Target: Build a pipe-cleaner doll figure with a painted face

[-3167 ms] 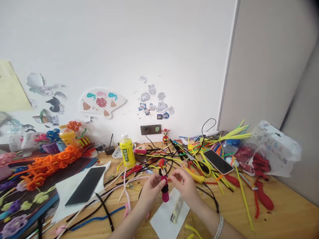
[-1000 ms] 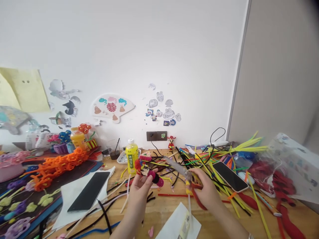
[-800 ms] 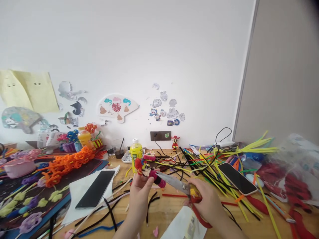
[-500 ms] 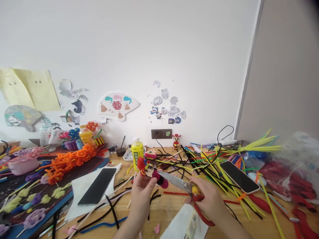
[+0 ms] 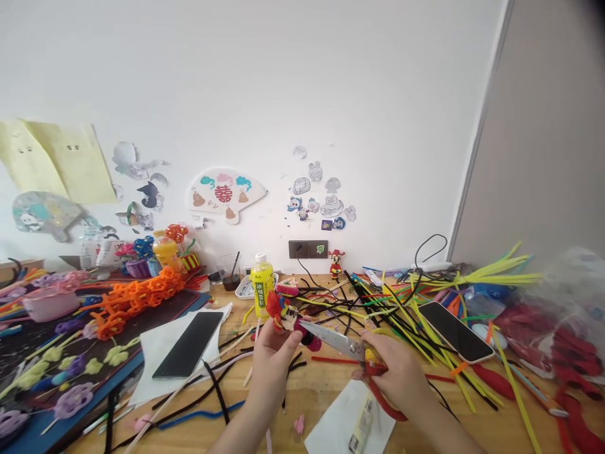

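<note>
Fuzzy red-haired pipe-cleaner doll (image 5: 286,317) sits pinched in my left grip (image 5: 274,366) above the wooden bench (image 5: 326,403), while my right grip (image 5: 397,369) closes around red-handled steel scissors (image 5: 338,342), tips just beside the doll's pink chenille (image 5: 312,340). Holding both steady keeps those tips controlled.

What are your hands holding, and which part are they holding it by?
The left hand holds a pipe-cleaner doll by its body. The right hand holds scissors by their red handles.
</note>
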Motion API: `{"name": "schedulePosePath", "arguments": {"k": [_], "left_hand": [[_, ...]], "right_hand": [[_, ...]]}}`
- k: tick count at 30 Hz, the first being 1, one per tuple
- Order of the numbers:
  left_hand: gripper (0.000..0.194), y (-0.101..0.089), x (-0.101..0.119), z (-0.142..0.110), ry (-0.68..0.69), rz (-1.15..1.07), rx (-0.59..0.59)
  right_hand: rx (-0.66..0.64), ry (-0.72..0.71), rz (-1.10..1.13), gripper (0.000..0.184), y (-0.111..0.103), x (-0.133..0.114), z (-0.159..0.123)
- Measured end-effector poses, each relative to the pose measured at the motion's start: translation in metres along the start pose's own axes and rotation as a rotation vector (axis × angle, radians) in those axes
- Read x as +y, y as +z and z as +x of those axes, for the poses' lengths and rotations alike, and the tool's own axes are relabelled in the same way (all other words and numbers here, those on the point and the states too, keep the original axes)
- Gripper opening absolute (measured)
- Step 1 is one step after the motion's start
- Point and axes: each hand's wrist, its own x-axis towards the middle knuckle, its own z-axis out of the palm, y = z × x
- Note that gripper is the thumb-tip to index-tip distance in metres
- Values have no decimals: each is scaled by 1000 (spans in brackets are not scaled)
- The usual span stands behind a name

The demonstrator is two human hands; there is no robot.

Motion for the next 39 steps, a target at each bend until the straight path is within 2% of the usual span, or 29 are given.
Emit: {"name": "schedulePosePath", "arguments": {"k": [2, 8, 12, 16, 20, 23, 26, 30, 39], "left_hand": [[22, 0, 0, 0, -16, 5, 12], [28, 5, 7, 0, -74, -25, 13], [30, 5, 9, 0, -85, -18, -1], [28, 3, 5, 0, -82, 4, 52], [28, 6, 6, -2, -92, -28, 64], [32, 9, 7, -4, -132, -96, 8], [26, 11, 5, -6, -182, -146, -29], [26, 14, 2, -9, -263, -215, -35], [30, 25, 17, -16, -351, -244, -77]], "right_hand": [[-44, 36, 26, 30, -2, -1, 1], [-288, 157, 218, 24, -12, -9, 9], [-342, 191, 325, 25, -12, -10, 10], [-285, 245, 286, 34, -10, -11, 6], [-187, 182, 178, 44, -9, -11, 3], [-119, 133, 103, 41, -7, -10, 2], [-71, 116, 47, 40, -5, -7, 2], [-25, 56, -32, 38, -5, -1, 1], [127, -144, -225, 34, -14, 11, 1]]}}
